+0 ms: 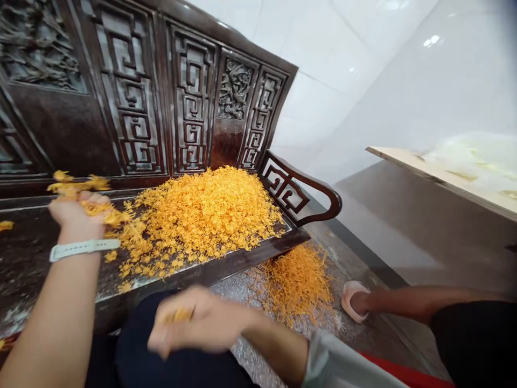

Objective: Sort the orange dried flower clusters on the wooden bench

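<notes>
On the bench seat lies a large heap of small orange flower-like pieces (214, 210), thinning out toward the left. My left hand (78, 207), with a pale watch band on its wrist, is turned up over the seat at the heap's left edge. Its curled fingers hold several orange pieces (100, 183), some sticking out above the hand. My right hand (202, 318) is closer to me, above my dark-clothed lap, and smeared by motion. Its fingers are closed around an orange piece (177, 315), mostly hidden by them.
The dark carved wooden bench (97, 134) has a curved armrest (319, 194) at its right end. Thin orange strands (299, 280) are piled on the floor below. Another person's leg (404, 296) is at the right. A board (440, 175) with pale plastic bags juts in above.
</notes>
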Tool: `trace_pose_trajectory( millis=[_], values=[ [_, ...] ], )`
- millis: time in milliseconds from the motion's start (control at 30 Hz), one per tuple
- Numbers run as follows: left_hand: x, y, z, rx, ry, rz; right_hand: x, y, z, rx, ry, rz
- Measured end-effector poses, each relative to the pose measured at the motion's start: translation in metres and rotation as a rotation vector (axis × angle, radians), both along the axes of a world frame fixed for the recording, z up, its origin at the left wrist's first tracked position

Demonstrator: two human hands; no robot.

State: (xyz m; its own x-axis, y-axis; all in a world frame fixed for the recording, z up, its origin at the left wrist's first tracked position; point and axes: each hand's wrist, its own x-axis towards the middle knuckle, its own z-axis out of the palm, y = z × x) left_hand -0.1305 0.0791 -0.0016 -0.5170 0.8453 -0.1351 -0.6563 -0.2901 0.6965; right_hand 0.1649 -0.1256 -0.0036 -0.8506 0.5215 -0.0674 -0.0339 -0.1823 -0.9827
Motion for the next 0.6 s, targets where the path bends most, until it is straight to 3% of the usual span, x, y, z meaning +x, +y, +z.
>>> trace_pose_trajectory(
  millis=[33,100,167,267,300,400,500,600],
  values=[
    [0.01,-0.006,0.005,0.036,-0.053,-0.041,0.013,0.03,0.016,0.151,0.012,-0.105],
    [0.03,-0.018,0.012,0.054,-0.144,-0.113,0.04,0.101,0.047,0.436,-0.004,-0.483],
    [0.045,-0.028,0.016,0.05,-0.24,-0.144,0.066,0.172,0.068,0.76,-0.16,-0.731],
    [0.056,-0.039,0.019,0.061,-0.392,-0.13,0.086,0.25,0.069,1.1,-0.493,-1.121],
    [0.058,-0.041,0.019,0.085,-0.439,-0.144,0.084,0.263,0.062,1.147,-0.515,-1.145],
    [0.063,-0.041,0.017,0.17,-0.546,-0.125,0.055,0.26,0.028,1.095,-0.426,-1.075],
    [0.075,-0.041,0.013,0.22,-0.593,-0.129,0.002,0.209,-0.01,0.891,-0.356,-0.868],
    [0.09,-0.041,0.008,0.208,-0.611,-0.179,-0.05,0.162,-0.037,0.793,-0.302,-0.625]
  ],
)
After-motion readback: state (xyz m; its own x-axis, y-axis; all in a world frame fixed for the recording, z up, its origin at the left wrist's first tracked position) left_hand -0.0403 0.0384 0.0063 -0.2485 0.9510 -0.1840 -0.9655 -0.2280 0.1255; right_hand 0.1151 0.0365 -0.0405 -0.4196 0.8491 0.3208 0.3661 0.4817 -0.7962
